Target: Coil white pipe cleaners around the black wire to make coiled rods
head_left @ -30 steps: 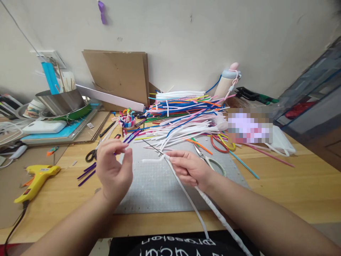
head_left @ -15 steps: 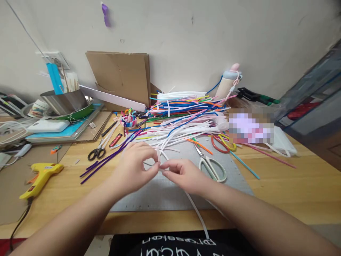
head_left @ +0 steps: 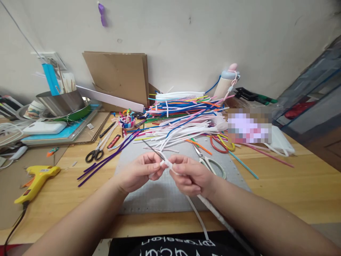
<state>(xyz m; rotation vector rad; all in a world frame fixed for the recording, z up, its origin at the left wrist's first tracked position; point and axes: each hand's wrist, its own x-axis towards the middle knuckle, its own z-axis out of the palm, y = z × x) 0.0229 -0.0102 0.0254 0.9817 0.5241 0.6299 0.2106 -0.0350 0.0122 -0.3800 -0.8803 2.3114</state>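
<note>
White strip (head_left: pixel 168 164) is pinched by left hand (head_left: pixel 141 171) and right hand (head_left: pixel 191 173); pot (head_left: pixel 60 103) holds sticks (head_left: pixel 61 79).

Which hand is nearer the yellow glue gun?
Left. The left hand is to the right of the yellow glue gun, well apart from it; the right hand is farther right, beyond the left hand.

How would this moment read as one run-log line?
left hand: pinching white fuzzy strip; right hand: gripping white-wrapped stem; dark wire: jutting past fingertips; grey mat: beneath both hands
</note>
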